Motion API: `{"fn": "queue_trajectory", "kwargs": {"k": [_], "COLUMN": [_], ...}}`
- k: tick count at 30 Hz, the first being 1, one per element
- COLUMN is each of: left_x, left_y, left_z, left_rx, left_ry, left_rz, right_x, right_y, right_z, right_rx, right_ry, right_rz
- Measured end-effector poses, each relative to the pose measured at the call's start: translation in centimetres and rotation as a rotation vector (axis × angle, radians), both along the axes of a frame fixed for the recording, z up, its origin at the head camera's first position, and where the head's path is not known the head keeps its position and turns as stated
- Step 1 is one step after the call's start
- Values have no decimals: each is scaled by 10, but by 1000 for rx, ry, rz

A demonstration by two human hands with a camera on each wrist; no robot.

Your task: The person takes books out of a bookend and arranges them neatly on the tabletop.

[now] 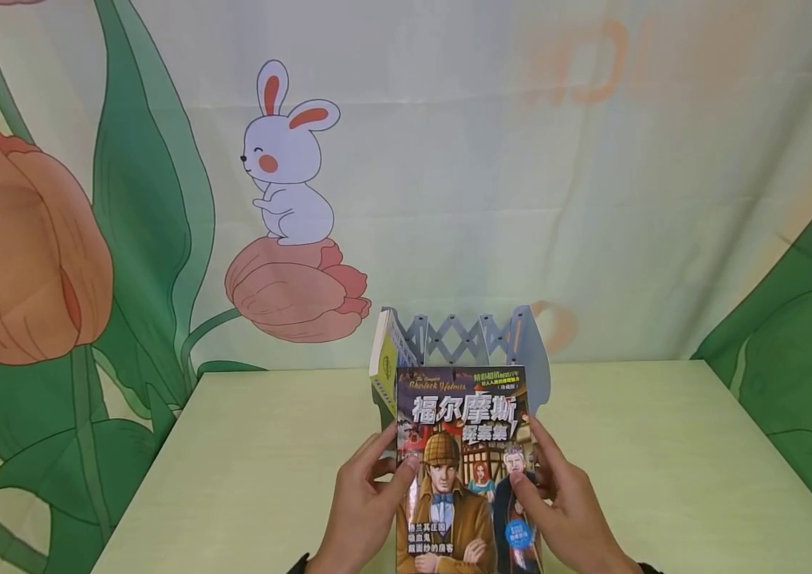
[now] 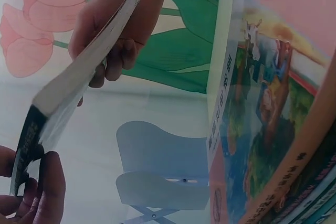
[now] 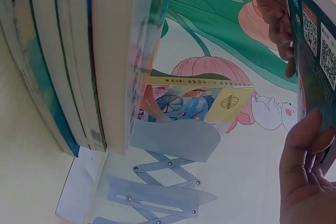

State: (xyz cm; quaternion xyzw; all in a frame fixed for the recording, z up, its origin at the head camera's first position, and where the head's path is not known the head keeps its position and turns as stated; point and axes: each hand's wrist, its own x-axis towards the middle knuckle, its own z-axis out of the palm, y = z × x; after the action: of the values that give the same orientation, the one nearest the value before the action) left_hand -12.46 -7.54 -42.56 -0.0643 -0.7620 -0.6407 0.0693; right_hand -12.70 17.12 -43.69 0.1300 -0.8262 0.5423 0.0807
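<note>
A Sherlock Holmes paperback book (image 1: 459, 486) with a glossy dark cover and Chinese title is held upright, its front facing the head camera. My left hand (image 1: 366, 494) grips its left edge, thumb on the cover. On the opposite edge my right hand (image 1: 571, 494) holds it the same way. The left wrist view shows the page block (image 2: 84, 59) edge-on; in the right wrist view the back cover (image 3: 315, 61) carries QR codes. Behind it stands a blue-grey folding book rack (image 1: 538, 351). A yellow-and-white book (image 1: 382, 359) stands at the rack's left end.
Several more books (image 3: 113, 51) stand close together in the right wrist view; in the left wrist view a pink picture book (image 2: 268, 93) is nearest. The head view does not show them. A pale green table (image 1: 255, 462) meets a printed rabbit-and-tulip cloth (image 1: 435, 175) behind.
</note>
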Motion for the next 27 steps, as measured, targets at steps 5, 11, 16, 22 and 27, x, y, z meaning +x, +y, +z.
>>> {"fn": "queue_trajectory", "kwargs": {"k": [5, 11, 16, 22, 27], "left_x": [2, 3, 4, 7, 11], "left_y": [-3, -6, -6, -8, -11], "left_z": [-3, -6, -8, -13, -18], "left_rx": [6, 3, 48, 48, 16], "left_ry": [-23, -94, -166, -234, -245], "left_rz": [-14, -33, -61, -60, -46], "right_x": [1, 4, 6, 8, 9], "right_y": [0, -1, -1, -2, -2], "right_z": [0, -1, -3, -5, -10], "right_rx": [24, 61, 40, 42, 67], "right_ry": [-54, -84, -135, -219, -208], "right_rz": [-12, -25, -18, -17, -11]}}
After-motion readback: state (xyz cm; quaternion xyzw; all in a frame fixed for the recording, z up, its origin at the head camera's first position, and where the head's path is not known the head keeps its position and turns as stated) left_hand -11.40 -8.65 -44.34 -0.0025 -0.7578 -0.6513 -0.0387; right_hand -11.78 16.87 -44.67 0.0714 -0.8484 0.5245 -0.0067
